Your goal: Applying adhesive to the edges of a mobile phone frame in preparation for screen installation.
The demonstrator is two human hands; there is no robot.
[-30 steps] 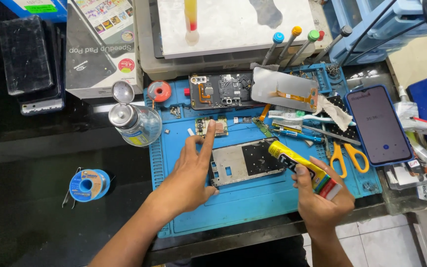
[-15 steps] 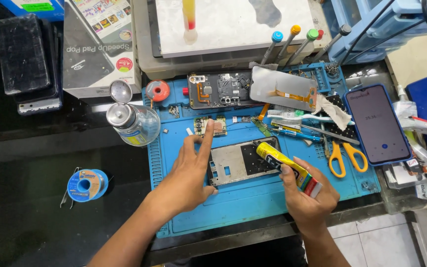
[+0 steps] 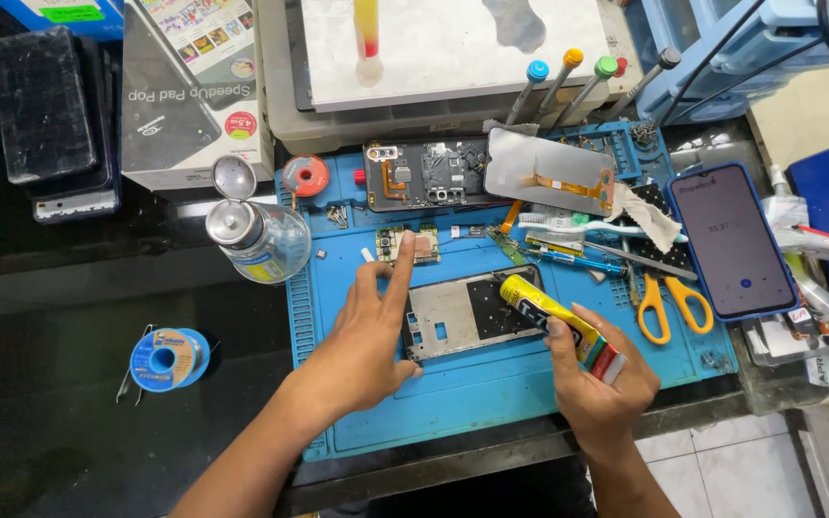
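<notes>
A clear glass bottle with a flip-open metal cap [image 3: 259, 240] stood at the left edge of the blue silicone work mat [image 3: 491, 403]. The left hand [image 3: 368, 331] lay open, fingers spread, index raised, steadying the grey metal phone frame [image 3: 462, 312] mid-mat. The right hand [image 3: 599, 379] gripped a yellow glue tube [image 3: 554, 317], angled up-left, nozzle touching the frame's right end.

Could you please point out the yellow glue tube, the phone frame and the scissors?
yellow glue tube [image 3: 554, 317], head view, middle of the tube.
phone frame [image 3: 448, 321], head view, bare metal plate.
scissors [image 3: 672, 302], head view, yellow handles.
</notes>
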